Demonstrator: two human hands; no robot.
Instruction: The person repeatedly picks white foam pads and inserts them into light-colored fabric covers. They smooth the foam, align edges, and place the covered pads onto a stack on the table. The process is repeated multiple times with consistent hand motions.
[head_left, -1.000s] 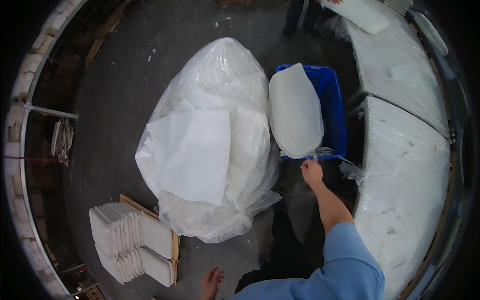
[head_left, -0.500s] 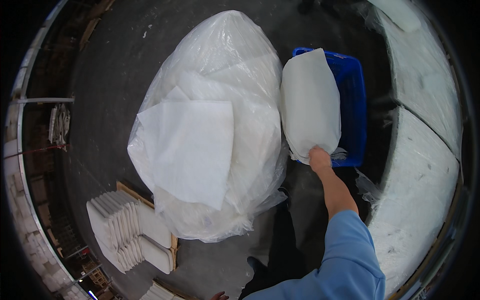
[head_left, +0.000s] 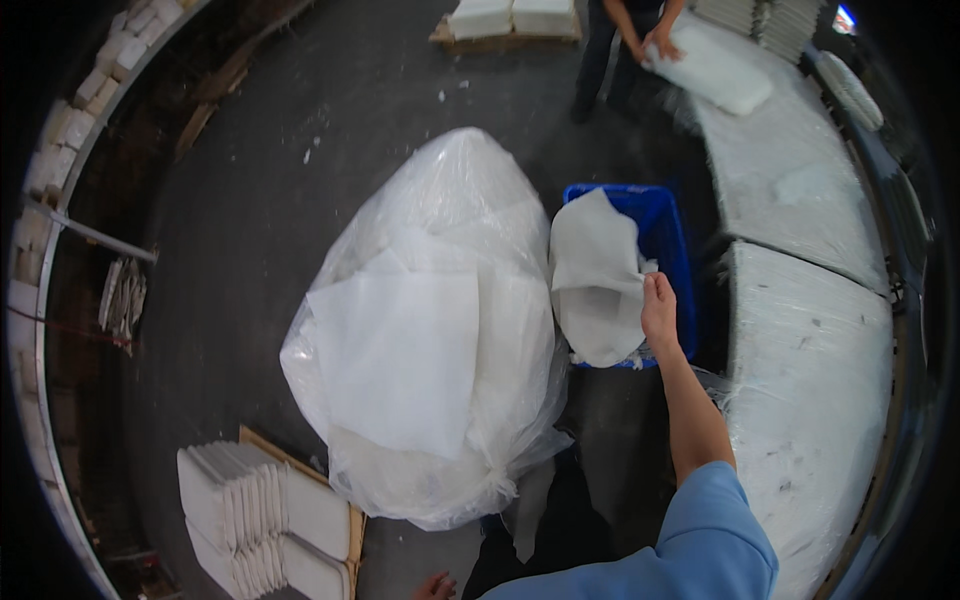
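My right hand (head_left: 658,308) is closed on the edge of a white fabric sheet (head_left: 597,265), which lies bunched and folded over the left side of a blue plastic basket (head_left: 680,235). The basket stands on the dark floor. Left of it, a large clear plastic bag (head_left: 460,190) full of white material bulges, with flat white sheets (head_left: 400,350) on its top. Down at the lower edge, my left hand (head_left: 436,587) hangs partly in view, its fingers loosely apart and holding nothing.
Stacked white pads (head_left: 235,520) sit on a wooden pallet at lower left. Wrapped white stacks (head_left: 805,400) line the right side. At the far right, a co-worker's hands (head_left: 655,45) touch a white pad (head_left: 720,75). Another pallet (head_left: 505,40) stands at the back.
My right hand has pulled the sheet's near edge upward and right, so the smooth sheet is now creased and folded. The view has tilted farther out, bringing the co-worker into sight.
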